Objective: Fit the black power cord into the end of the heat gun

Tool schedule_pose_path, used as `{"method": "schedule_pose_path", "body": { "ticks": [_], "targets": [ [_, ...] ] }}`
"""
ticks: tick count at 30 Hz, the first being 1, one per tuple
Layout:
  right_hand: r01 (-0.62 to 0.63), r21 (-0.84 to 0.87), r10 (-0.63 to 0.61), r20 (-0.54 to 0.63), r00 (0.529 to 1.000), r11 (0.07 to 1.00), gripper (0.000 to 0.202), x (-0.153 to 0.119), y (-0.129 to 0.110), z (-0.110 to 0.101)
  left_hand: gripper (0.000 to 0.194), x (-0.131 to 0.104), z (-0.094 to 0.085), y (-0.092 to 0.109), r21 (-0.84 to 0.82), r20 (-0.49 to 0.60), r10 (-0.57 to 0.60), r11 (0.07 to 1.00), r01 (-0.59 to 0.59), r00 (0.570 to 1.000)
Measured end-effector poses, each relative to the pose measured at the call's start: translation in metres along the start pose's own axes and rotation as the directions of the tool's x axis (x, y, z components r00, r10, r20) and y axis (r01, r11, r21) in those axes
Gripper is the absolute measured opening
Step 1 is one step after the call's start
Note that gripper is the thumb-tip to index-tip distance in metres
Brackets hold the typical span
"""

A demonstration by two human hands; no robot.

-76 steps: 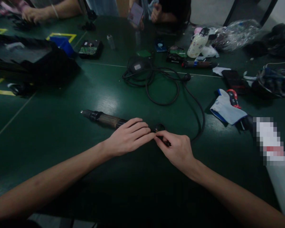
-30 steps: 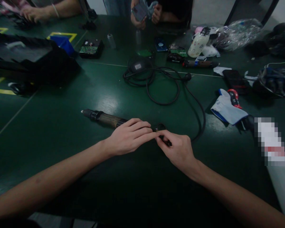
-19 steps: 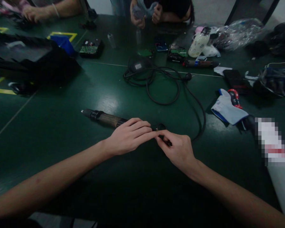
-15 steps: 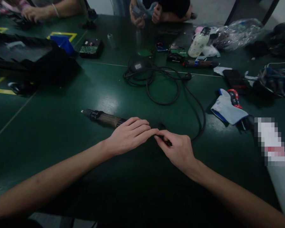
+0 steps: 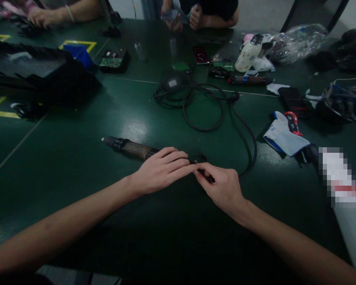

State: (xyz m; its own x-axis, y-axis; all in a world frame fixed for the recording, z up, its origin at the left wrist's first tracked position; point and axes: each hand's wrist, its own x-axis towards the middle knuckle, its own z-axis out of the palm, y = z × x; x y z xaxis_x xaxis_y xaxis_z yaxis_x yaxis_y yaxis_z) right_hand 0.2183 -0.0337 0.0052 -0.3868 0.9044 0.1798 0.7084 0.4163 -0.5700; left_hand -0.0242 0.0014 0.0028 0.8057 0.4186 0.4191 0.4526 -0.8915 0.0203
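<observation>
A dark electric screwdriver [image 5: 135,149] with a brown grip lies on the green table, its bit pointing left. My left hand [image 5: 164,170] is closed over its rear part, covering that end from above. Just right of it, my right hand [image 5: 222,188] pinches a dark cord end [image 5: 210,179] between thumb and index finger, close against the screwdriver's tail. The fingertips of both hands nearly meet, and the joint between cord and tool is mostly hidden. From there the black cord [image 5: 253,138] curves up to a coil with a power adapter [image 5: 173,82].
Right of the hands lie a work glove [image 5: 284,134] and a red-black coiled item [image 5: 292,122]. Behind stand circuit-board housings [image 5: 114,61], a bottle [image 5: 249,53] and a second screwdriver [image 5: 252,80]. A black bin [image 5: 32,75] is at left. Co-workers' hands [image 5: 197,18] work across the table.
My hands have barely moved; my left fingers shifted slightly, showing a little more at the screwdriver's tail. Across the table, a co-worker's hand with a clear item has shifted a little.
</observation>
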Motion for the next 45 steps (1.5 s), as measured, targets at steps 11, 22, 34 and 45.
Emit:
{"method": "schedule_pose_path", "body": {
  "ticks": [11,22,34,45],
  "targets": [
    [-0.005,0.019,0.005,-0.007,1.0,1.0,0.018,0.0014,-0.0018,-0.0013,0.025,-0.0051,0.003,-0.0016,-0.015,0.007,0.006,1.0,-0.006,1.0],
    [-0.001,0.009,0.001,-0.017,1.0,1.0,0.017,0.0004,-0.0007,-0.0003,0.025,-0.0025,-0.0022,-0.0003,-0.036,-0.008,0.043,0.998,-0.043,0.999],
    [-0.005,0.006,0.005,-0.001,1.0,1.0,0.019,0.0006,-0.0007,-0.0012,0.025,-0.0026,-0.0023,-0.0012,-0.052,0.008,0.064,0.997,-0.064,0.998],
    [-0.005,0.011,0.005,-0.006,1.0,1.0,0.019,0.0004,-0.0002,-0.0006,0.027,-0.0035,0.0014,-0.0001,-0.023,-0.014,-0.002,1.0,0.002,1.0]
  ]
}}
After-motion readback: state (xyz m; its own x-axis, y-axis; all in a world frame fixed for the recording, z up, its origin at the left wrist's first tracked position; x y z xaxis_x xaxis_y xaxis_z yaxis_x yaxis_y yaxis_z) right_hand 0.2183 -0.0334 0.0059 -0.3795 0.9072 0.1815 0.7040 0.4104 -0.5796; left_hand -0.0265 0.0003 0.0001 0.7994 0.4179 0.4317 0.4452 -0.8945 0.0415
